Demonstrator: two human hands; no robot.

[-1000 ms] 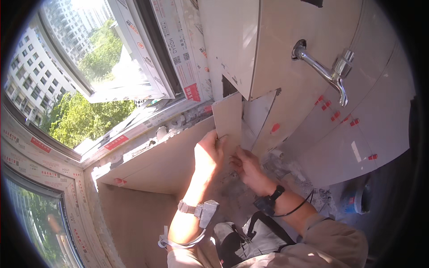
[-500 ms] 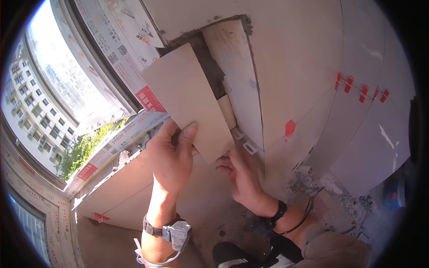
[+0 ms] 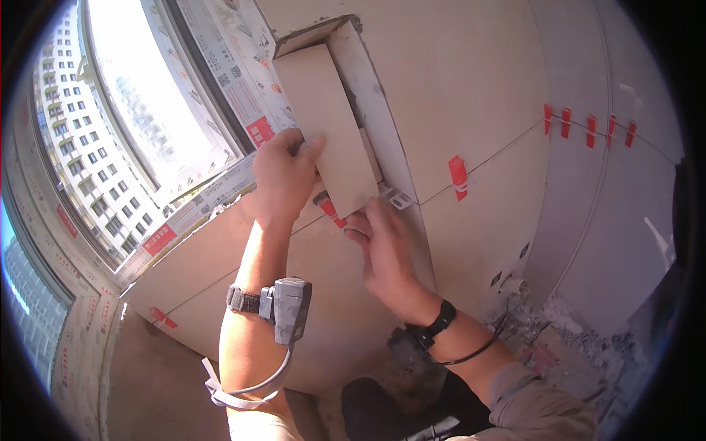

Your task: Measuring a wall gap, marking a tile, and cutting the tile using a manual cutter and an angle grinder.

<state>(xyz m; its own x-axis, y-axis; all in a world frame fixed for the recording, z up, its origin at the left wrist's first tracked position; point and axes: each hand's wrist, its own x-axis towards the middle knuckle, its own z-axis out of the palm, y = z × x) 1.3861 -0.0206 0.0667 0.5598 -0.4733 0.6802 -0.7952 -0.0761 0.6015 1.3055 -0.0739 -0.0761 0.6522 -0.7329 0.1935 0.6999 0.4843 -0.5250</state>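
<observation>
A narrow beige tile strip [image 3: 327, 125] stands tilted in the gap in the tiled wall beside the window. My left hand [image 3: 285, 173] is closed on its left edge, thumb on the front face and the other fingers mostly hidden. At the lower right corner my right hand [image 3: 384, 250] pinches the strip, its fingertips partly behind the edge. Right of the strip, a pale tile piece [image 3: 360, 81] lines the side of the gap. White plastic clips [image 3: 395, 197] sit by the strip's lower right corner. A red wedge [image 3: 329, 209] sits at the joint between my hands.
The window frame [image 3: 220, 81], covered in printed film, borders the gap on the left. More red wedges [image 3: 457, 176] stick out of the wall joint to the right. Rubble [image 3: 566, 327] and a short pipe stub [image 3: 519, 288] lie low at the right.
Both hands have moved the tile strip up into the gap, and it now covers much of the opening. The view has shifted, and the red wedge between my hands has come into sight.
</observation>
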